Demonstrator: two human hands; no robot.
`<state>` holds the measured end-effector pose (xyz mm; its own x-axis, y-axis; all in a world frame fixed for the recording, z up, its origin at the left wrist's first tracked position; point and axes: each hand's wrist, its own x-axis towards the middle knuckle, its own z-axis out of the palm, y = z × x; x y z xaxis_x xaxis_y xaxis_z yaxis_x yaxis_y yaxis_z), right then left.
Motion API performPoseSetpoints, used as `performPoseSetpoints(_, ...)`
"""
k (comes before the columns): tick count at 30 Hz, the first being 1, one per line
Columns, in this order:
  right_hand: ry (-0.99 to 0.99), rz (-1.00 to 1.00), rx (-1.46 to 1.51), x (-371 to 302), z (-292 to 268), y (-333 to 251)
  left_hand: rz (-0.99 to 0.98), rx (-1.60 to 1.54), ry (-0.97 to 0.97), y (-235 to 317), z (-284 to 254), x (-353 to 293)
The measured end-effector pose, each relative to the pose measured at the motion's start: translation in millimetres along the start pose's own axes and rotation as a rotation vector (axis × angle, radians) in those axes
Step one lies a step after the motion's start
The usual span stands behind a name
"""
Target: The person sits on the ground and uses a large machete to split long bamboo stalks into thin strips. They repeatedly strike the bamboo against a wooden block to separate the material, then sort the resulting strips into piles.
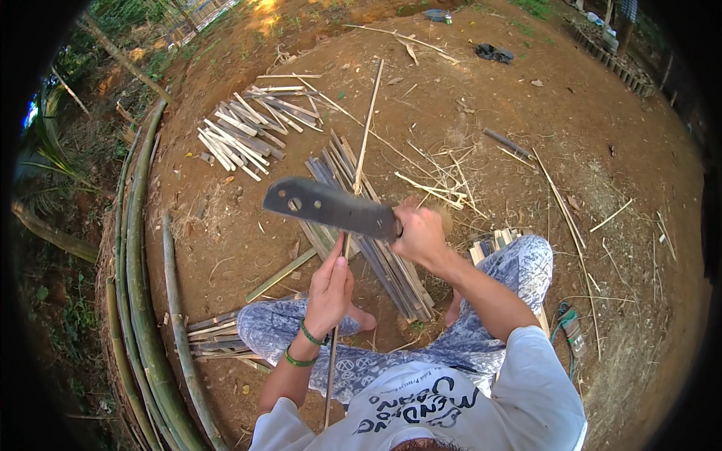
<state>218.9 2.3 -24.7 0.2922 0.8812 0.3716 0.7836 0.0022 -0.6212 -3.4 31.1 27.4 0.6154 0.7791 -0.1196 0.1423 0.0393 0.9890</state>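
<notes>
The thin bamboo strip [353,195] is pinched upright-ish in the left hand [329,289], fingers closed around it just below the blade, with its lower end running down past the knees toward the body and its top reaching well out over the dirt. The right hand [421,234] is wrapped tight around the handle of the big dark cleaver [331,208], which is held flat across the strip, edge on or right at it; actual contact can't quite be made out.

For a step like this, the blade is probably best kept at a shallow angle and worked away from the body, so only a thin shaving gets taken. The left fingers sit very close under the edge, so a slip looks like the main risk. Short, controlled strokes would likely beat one long pull.

Just past the hands, a bundle of dark split slats [376,255] is laid on the ground. Farther out there's a paler pile of cut strips [244,135], and long green bamboo poles [139,301] are curved along the left.
</notes>
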Motion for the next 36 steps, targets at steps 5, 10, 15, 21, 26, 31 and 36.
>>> performPoseSetpoints(5, 0.031, -0.215, 0.028, -10, 9, -12, 0.035, 0.247, 0.01, -37, -19, 7)
performPoseSetpoints(10, 0.007, 0.108, -0.077, 16, -10, 22, -0.033, -0.043, -0.062, 4, 1, -39)
performPoseSetpoints(15, 0.033, -0.157, -0.029, -3, -2, -3, 0.002, 0.041, -0.049, -20, -12, -33)
performPoseSetpoints(21, 0.034, 0.057, -0.133, 28, -18, 40, -0.051, -0.019, -0.08, -14, -17, -81)
performPoseSetpoints(26, -0.01, -0.023, -0.157, 32, -11, 54, -0.141, -0.066, -0.069, -14, -28, -109)
performPoseSetpoints(31, 0.096, 0.49, -0.133, 64, -45, 109, -0.279, -0.228, -0.029, -28, -47, -194)
performPoseSetpoints(36, 0.18, 0.433, -0.005, 54, -40, 85, -0.247, -0.445, -0.113, -30, -58, -174)
